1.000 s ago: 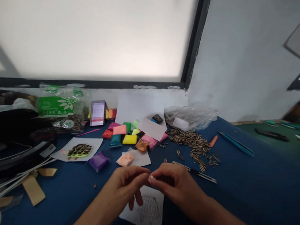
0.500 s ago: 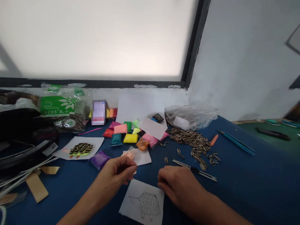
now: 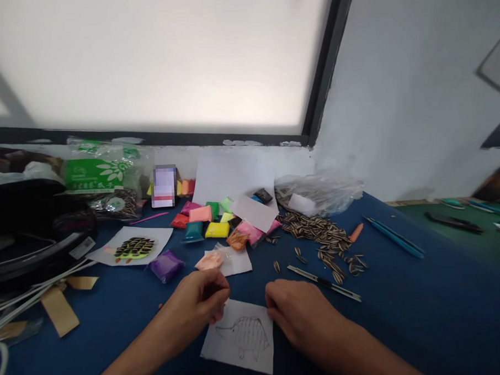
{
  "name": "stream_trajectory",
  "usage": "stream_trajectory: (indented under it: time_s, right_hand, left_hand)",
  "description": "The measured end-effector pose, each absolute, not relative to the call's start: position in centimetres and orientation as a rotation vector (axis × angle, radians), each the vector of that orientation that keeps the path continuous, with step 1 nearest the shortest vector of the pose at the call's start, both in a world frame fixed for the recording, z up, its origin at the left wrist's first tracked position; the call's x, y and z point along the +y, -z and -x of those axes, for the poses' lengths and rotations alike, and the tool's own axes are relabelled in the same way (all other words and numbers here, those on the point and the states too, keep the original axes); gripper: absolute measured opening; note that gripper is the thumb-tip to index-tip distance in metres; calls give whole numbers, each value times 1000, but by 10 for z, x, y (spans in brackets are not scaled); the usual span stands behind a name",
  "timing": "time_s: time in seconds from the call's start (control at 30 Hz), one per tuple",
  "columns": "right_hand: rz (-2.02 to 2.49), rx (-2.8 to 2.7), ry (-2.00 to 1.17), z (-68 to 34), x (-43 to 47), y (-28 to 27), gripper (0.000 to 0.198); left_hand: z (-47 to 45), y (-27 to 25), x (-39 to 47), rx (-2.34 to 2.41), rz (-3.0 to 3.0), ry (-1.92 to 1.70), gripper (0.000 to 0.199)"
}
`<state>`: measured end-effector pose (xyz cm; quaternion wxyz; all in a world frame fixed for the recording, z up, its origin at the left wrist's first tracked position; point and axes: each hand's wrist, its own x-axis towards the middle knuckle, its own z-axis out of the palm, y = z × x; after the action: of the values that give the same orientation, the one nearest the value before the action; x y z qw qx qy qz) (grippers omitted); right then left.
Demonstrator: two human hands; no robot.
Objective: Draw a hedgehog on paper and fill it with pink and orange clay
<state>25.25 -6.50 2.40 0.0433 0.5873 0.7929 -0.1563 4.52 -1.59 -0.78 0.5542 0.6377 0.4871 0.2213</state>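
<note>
My left hand is closed in a pinch over the upper left corner of a square paper with a pencil-drawn hedgehog. A small peach bit, clay by its look, shows at its fingertips. My right hand is closed, fingers curled, against the paper's upper right edge; whatever lies inside its fingers is hidden. Just beyond my left hand, an opened packet of peach clay lies on a white paper piece. A purple clay packet is to the left. The utility knife lies beyond my right hand.
Sunflower seeds lie in a pile beside an orange stick and blue tweezers. Coloured clay packets sit mid-table. At left are a seed-covered hedgehog card, cables, a black bag, a seed bag and a phone.
The drawing paper has turned slightly and shifted a little away from me. My left hand has moved down, nearer the paper's corner. My right hand has barely moved.
</note>
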Motion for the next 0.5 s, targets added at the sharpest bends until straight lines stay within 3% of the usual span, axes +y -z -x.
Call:
stream_trajectory:
  time_s: [0.27,0.47,0.5]
  right_hand:
    - [-1819,2464,264,-252,-55,-16,21]
    - [-1948,2822,192,-252,-66,-11,4]
    - [-1964,2935,225,-252,-68,-10,11]
  left_hand:
    - [-46,9,-14,1140,-1432,-529,32]
    - [-48,1,-13,1078,-1401,-537,43]
    - [-48,-1,-14,1060,-1390,-538,46]
